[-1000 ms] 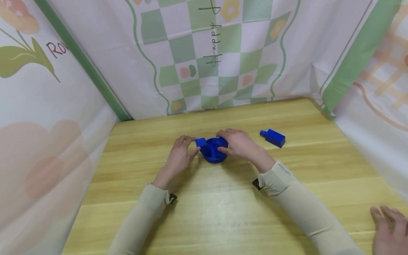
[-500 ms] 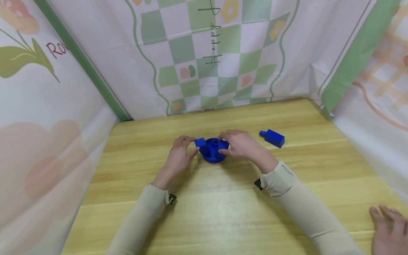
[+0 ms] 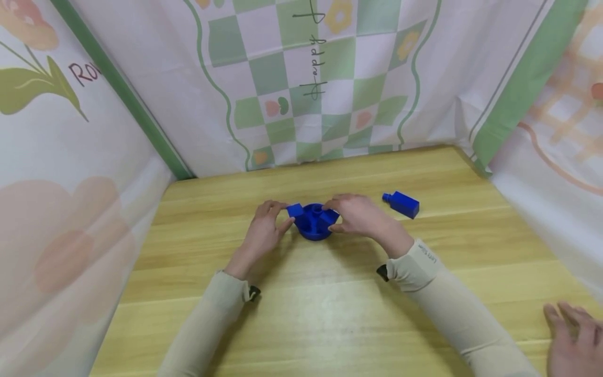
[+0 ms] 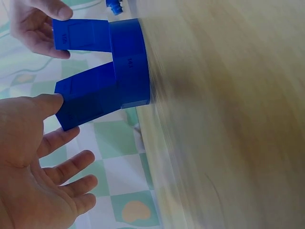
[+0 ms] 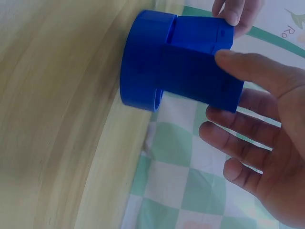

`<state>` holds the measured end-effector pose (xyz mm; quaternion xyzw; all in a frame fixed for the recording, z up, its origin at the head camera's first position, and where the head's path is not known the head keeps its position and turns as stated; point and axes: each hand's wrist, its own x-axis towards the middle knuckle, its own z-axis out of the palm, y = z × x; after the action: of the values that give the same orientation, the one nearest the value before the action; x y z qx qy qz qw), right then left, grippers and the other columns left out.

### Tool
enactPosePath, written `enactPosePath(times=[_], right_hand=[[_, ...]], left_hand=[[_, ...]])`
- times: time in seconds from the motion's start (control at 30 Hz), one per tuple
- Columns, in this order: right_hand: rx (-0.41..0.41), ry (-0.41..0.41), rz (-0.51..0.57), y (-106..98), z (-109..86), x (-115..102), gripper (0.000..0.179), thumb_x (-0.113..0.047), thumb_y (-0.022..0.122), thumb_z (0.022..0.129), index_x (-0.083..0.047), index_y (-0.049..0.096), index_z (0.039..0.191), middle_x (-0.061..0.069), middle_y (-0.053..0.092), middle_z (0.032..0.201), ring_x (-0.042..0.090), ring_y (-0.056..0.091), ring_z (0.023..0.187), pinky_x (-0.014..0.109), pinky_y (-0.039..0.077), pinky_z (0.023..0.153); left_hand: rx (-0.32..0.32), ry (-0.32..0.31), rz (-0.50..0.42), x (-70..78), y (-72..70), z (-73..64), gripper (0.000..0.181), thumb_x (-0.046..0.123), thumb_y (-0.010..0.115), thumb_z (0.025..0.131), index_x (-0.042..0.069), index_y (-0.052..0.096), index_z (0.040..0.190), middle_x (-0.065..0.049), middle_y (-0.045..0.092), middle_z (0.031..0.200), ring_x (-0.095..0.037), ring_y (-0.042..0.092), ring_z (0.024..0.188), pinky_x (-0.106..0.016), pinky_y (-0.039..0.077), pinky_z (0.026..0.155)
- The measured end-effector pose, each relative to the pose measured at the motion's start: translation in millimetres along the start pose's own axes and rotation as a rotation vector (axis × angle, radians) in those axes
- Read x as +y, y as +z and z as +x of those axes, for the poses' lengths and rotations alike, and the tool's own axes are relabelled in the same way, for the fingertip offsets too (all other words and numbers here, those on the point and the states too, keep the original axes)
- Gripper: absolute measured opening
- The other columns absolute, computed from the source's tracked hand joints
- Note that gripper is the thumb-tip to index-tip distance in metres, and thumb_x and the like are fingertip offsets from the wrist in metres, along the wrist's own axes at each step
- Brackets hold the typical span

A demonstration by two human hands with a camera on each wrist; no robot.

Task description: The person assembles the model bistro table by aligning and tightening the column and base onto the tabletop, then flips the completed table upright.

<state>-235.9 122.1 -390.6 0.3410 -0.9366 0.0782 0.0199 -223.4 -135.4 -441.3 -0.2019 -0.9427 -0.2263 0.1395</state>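
A round blue base (image 3: 315,235) with inner dividers and a ring-shaped socket stands on the wooden table. Two rectangular blue blocks rise from it. My left hand (image 3: 263,230) pinches the top of the left block (image 4: 88,98) between thumb and index finger, its other fingers spread free. With thumb and fingertips, my right hand (image 5: 267,129) holds the upper end of the right block (image 5: 202,78). Both blocks' lower ends are hidden inside the base's wall. To the right lies a blue rectangular bottle (image 3: 402,204) with a ridged neck, touched by no hand.
Another person's hand (image 3: 572,337) rests at the table's right front edge. Printed curtains (image 3: 320,120) hang behind and along both sides of the wooden table (image 3: 320,314).
My right hand has shifted slightly right with its block, and the socket at the back of the base has come into sight. My left hand stays almost still on its block.
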Motion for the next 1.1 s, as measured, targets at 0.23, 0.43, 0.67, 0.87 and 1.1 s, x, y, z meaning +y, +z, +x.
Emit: enactPosePath(times=[0.23,0.43,0.67,0.87,1.1], right_hand=[[0.029,0.007,-0.009,1,-0.4,-2,0.048,-0.037,0.078,0.075,-0.014,0.067,0.115,0.004,0.067,0.111,0.020,0.065,0.093,0.038,0.054,0.080],[0.035,0.013,-0.023,0,-0.7,0,0.049,-0.039,0.079,0.073,-0.015,0.067,0.114,0.003,0.068,0.110,0.019,0.066,0.091,0.037,0.055,0.078],[-0.018,0.034,0.060,-2,-2.2,3,0.055,-0.036,0.076,0.076,-0.015,0.060,0.124,0.005,0.063,0.122,0.023,0.063,0.104,0.041,0.052,0.086],[-0.053,0.052,0.095,-1,-4.6,10,0.065,-0.030,0.073,0.079,-0.018,0.047,0.138,0.008,0.061,0.125,0.023,0.064,0.102,0.041,0.053,0.083],[-0.046,0.105,0.074,0,-5.5,14,0.063,-0.033,0.070,0.082,-0.016,0.046,0.138,0.006,0.065,0.117,0.023,0.064,0.100,0.042,0.053,0.084]], left_hand=[[-0.006,-0.001,-0.008,0.9,0.2,0.1,0.045,0.040,0.056,0.093,0.012,0.056,0.127,-0.010,0.053,0.123,-0.028,0.049,0.118,-0.041,0.048,0.096],[-0.005,0.009,-0.016,1.4,-0.7,1.7,0.046,0.040,0.056,0.092,0.009,0.056,0.126,-0.011,0.053,0.123,-0.029,0.049,0.119,-0.042,0.048,0.097],[-0.030,-0.029,-0.022,2.4,-4.4,3.1,0.047,0.043,0.057,0.091,0.010,0.056,0.126,-0.010,0.051,0.126,-0.029,0.048,0.120,-0.042,0.046,0.099],[-0.054,-0.073,-0.026,0.4,-3.3,3.2,0.048,0.047,0.057,0.090,0.013,0.056,0.123,-0.008,0.049,0.128,-0.028,0.046,0.123,-0.041,0.044,0.101],[-0.035,-0.062,-0.022,-0.2,-0.9,6.0,0.045,0.039,0.057,0.092,0.012,0.056,0.128,-0.010,0.052,0.125,-0.029,0.047,0.122,-0.041,0.045,0.101]])
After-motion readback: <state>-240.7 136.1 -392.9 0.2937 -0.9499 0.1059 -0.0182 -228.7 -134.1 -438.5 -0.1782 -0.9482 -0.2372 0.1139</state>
